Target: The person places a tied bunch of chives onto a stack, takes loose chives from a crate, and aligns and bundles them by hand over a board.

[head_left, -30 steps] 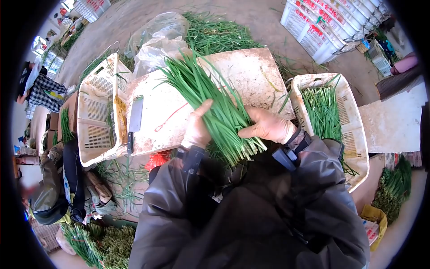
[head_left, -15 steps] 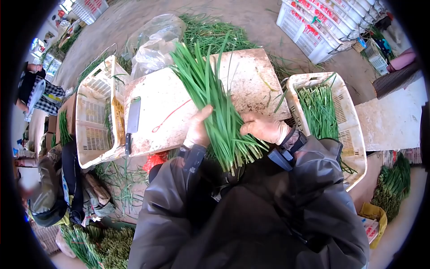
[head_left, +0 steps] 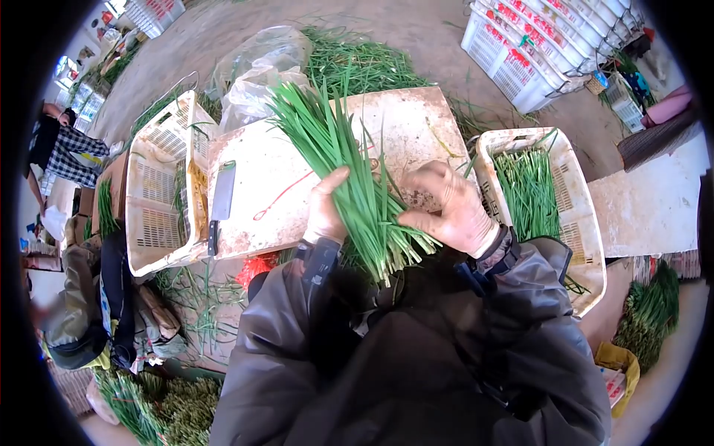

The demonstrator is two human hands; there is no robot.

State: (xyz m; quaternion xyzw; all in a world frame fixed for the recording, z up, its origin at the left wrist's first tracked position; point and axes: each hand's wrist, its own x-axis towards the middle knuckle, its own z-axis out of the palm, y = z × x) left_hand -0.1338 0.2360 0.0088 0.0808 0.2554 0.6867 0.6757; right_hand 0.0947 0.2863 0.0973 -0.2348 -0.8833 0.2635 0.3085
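A bunch of garlic chives [head_left: 363, 195] hangs tilted over the near edge of a stained white board [head_left: 256, 160], leaves to the upper left and pale cut stems toward me. My left hand [head_left: 326, 209] is closed around its left side, thumb across the leaves. My right hand [head_left: 455, 212] is at the bunch's right side, fingers raised and spread, with the thumb by the stems; whether the thumb touches them I cannot tell. On the board lie a cleaver [head_left: 222, 192] with a black handle and a red tie [head_left: 281, 199], partly hidden behind the bunch.
White plastic crates flank the board: the left crate [head_left: 158, 201], and the right crate [head_left: 584, 215] with chives [head_left: 529, 189] inside. Behind the board are a clear plastic bag [head_left: 260, 74] and loose chives [head_left: 357, 63]. Stacked crates [head_left: 513, 56] stand farther back. Another person [head_left: 63, 145] is at far left.
My right hand has let go of the bunch's side and lifted, its fingers spreading upward. The leaf tips have swung slightly left and down. My left hand keeps its hold.
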